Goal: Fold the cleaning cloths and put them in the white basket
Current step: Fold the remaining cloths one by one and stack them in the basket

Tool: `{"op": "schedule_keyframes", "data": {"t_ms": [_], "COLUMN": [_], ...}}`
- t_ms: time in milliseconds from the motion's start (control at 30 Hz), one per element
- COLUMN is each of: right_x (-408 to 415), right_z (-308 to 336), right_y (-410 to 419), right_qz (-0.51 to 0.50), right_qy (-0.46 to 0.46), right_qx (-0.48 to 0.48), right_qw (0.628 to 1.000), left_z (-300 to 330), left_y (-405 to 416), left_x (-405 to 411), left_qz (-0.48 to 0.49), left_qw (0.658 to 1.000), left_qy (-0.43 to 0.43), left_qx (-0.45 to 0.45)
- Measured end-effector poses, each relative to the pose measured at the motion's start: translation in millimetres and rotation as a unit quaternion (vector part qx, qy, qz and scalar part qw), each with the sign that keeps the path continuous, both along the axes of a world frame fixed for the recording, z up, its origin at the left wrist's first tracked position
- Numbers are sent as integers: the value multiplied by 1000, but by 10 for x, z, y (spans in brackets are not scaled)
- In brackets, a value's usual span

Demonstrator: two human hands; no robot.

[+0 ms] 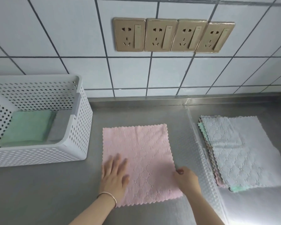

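A green cloth (29, 127) is already stowed in the white basket (81, 127), far left. The pink cloth (141, 153) is spread flat centrally, pressed by the flat-fingered left hand (114, 174); its right edge is pinched by the right hand (186, 177). Folding over is judged next.

Baskets: one white basket (39, 120)
Spread cloths: one pink cloth (141, 158)
Cloth stacks: one (240, 151)
Folded cloths in basket: one, green (29, 125)
Wall sockets: four (173, 35)
Hands: two — left hand (113, 174), right hand (187, 178)

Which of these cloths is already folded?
The green cloth inside the white basket; the pink cloth and the stack of cloths lie flat.
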State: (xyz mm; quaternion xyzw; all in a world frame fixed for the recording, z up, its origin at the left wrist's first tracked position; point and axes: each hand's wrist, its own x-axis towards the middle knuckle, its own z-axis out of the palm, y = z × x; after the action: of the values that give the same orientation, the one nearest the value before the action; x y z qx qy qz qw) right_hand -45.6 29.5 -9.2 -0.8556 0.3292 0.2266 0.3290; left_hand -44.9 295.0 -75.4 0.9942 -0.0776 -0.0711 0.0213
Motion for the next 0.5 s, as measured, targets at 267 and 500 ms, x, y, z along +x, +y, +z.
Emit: {"op": "schedule_keyframes", "data": {"t_ms": [267,500], "right_x": [-495,-753], "right_z": [82,-13], "right_y": [-34,11], "right_qz": [1,-53], "right_qy": [42,23], "right_qx": [55,87], "right_qw": [998,995], "left_z": [50,60], "left_y": [132,277], "left_x": [-222,-271], "left_qz": [9,-31], "left_qw": [999,998], "left_qy": [28,45], "left_qx": [12,23]}}
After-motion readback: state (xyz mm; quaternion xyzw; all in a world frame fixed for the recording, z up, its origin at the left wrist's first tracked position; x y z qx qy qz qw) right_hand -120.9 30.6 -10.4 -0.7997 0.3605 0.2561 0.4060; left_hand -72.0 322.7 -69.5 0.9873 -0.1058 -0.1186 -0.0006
